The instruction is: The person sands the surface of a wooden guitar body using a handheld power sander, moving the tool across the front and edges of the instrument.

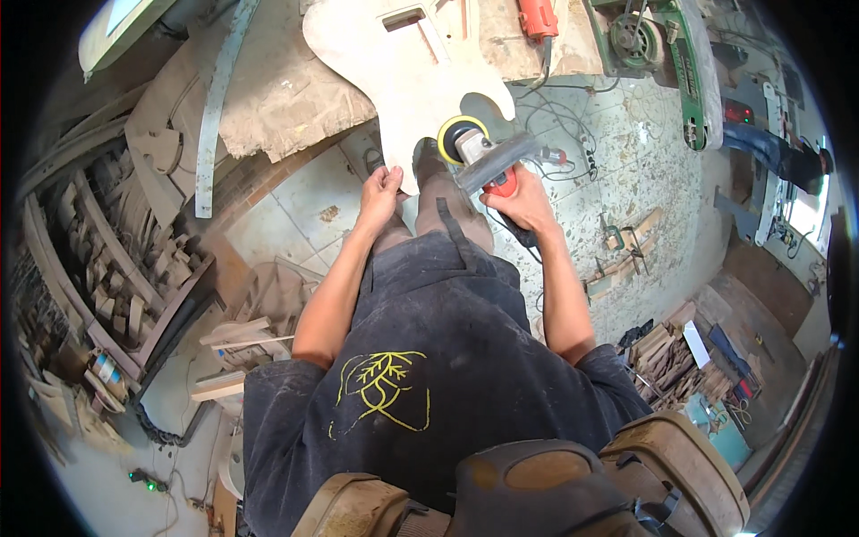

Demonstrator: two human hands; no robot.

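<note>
A pale wooden guitar body (362, 54) lies at the bench edge, its near end overhanging. My left hand (382, 195) is closed on the tip of that end, left of its rounded cutout. My right hand (523, 206) is wrapped round the red body of a power sander (501, 184), which has a grey metal housing and a round yellow-rimmed pad. The pad rests at the near right edge of the guitar body, beside the cutout. My fingertips on the right are partly hidden by the tool.
A workbench (268, 107) holds a red power tool (537, 18) and a metal strip (216, 116). A green machine (693, 107) stands right. Cables (564, 116) and clamped wood (626, 246) lie on the tiled floor. Timber offcuts (125, 277) fill the left, more (667, 367) lie lower right.
</note>
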